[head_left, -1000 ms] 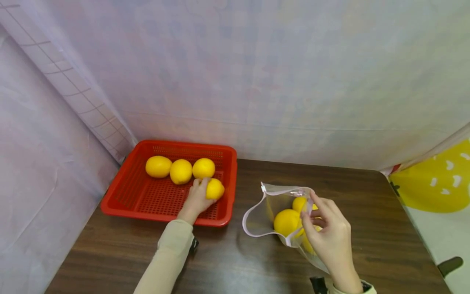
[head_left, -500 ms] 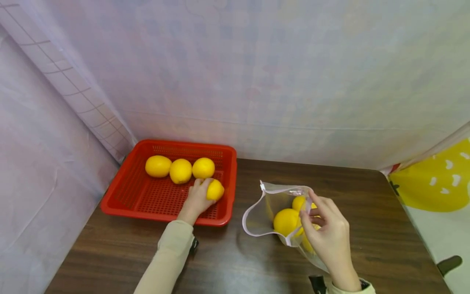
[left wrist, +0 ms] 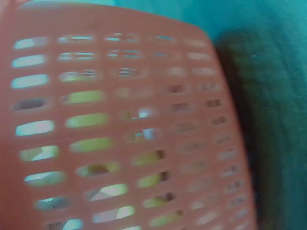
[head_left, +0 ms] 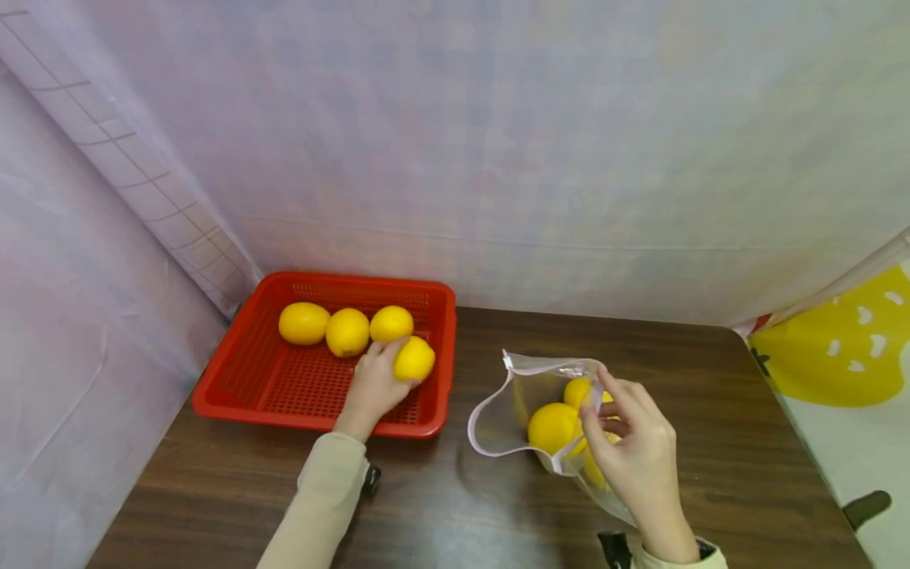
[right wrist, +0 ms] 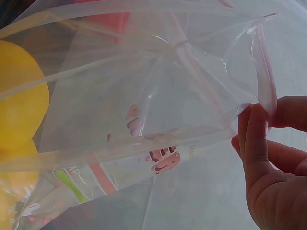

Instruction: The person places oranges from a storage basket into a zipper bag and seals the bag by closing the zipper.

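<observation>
My left hand (head_left: 373, 387) grips a yellow lemon (head_left: 415, 359) inside the red perforated basket (head_left: 235, 387), near its right wall. Three more lemons (head_left: 346, 331) lie in a row at the basket's back. My right hand (head_left: 629, 450) pinches the rim of a clear zip bag (head_left: 508, 411) with a pink seal, holding its mouth open toward the left. Lemons (head_left: 550, 428) sit inside the bag. In the right wrist view my fingers (right wrist: 256, 143) pinch the bag's edge (right wrist: 264, 76), with a lemon (right wrist: 19, 108) at left. The left wrist view shows only the blurred basket wall (left wrist: 120, 124).
The dark wooden table (head_left: 711, 411) is backed by a pale cloth wall. A yellow patterned surface (head_left: 846, 356) lies beyond the table's right edge. A dark object (head_left: 863, 510) sits at the far right, off the table.
My left hand has lifted the lemon slightly up and back inside the basket. My right hand and the bag have stayed in place.
</observation>
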The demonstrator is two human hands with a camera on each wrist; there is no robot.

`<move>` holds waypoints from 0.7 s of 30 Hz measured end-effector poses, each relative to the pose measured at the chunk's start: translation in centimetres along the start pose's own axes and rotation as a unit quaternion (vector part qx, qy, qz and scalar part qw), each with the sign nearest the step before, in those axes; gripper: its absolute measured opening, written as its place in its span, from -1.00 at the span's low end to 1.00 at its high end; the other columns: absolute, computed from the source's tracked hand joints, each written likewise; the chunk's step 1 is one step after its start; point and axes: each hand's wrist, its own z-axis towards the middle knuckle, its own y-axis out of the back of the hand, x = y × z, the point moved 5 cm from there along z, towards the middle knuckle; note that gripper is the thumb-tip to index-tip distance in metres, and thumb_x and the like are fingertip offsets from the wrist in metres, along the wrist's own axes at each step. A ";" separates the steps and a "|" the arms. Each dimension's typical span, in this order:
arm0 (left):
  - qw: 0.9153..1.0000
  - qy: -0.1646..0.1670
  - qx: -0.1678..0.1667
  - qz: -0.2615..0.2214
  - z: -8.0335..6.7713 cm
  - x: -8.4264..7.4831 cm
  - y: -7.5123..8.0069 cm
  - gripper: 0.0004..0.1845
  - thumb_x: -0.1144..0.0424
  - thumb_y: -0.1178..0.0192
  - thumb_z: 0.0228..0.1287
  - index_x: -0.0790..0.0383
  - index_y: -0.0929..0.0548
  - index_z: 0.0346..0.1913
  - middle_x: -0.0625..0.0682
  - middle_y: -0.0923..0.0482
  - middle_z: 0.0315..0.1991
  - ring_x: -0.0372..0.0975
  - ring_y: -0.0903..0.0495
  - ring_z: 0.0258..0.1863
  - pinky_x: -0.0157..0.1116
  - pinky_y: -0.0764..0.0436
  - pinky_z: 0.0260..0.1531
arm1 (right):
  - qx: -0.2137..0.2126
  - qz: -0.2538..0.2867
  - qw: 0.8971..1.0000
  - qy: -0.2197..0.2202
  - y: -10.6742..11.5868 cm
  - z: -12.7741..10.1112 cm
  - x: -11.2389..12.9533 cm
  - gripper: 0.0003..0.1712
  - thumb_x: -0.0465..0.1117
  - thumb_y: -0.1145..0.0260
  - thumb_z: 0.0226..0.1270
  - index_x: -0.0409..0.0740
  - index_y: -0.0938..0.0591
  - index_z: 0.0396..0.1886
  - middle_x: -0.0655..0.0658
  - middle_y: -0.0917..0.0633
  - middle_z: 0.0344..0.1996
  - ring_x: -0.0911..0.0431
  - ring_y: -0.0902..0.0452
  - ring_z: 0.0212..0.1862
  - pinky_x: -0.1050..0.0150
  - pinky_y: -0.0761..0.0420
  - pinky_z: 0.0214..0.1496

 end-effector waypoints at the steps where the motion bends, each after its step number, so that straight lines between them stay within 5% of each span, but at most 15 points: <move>1: 1.000 0.001 -0.005 -0.005 -0.1 -0.2 0.3 -0.30 0.11 -0.40 -0.09 0.11 -0.42 0.20 0.27 -0.40 0.07 0.14 -0.47 -0.05 0.09 -0.43 -0.08 | 0.000 0.001 1.000 0.000 0.0 0.0 0.0 -0.38 -0.65 -0.38 -0.28 -0.46 -0.55 -0.04 -0.28 -0.60 -0.34 0.56 -0.41 -0.41 0.66 -0.46 -0.44; 11: 0.989 -0.019 -0.014 -0.149 -1.5 -2.5 2.9 -0.30 0.05 -0.41 -0.12 0.12 -0.45 0.17 0.12 -0.43 0.13 -0.03 -0.41 0.09 -0.01 -0.39 0.05 | -0.007 0.001 1.000 0.012 -0.1 0.0 0.1 -0.40 -0.65 -0.37 -0.28 -0.49 -0.55 -0.05 -0.29 -0.60 -0.35 0.54 -0.42 -0.43 0.65 -0.47 -0.44; 21: 0.974 -0.073 -0.006 -0.215 -3.7 -5.6 4.0 -0.31 0.12 -0.42 -0.13 0.19 -0.45 0.15 0.08 -0.47 0.10 -0.09 -0.47 0.00 -0.11 -0.50 -0.06 | -0.002 -0.023 1.000 0.008 0.2 0.3 0.3 -0.44 -0.62 -0.37 -0.26 -0.48 -0.56 -0.08 -0.27 -0.60 -0.37 0.43 -0.43 -0.51 0.65 -0.46 -0.47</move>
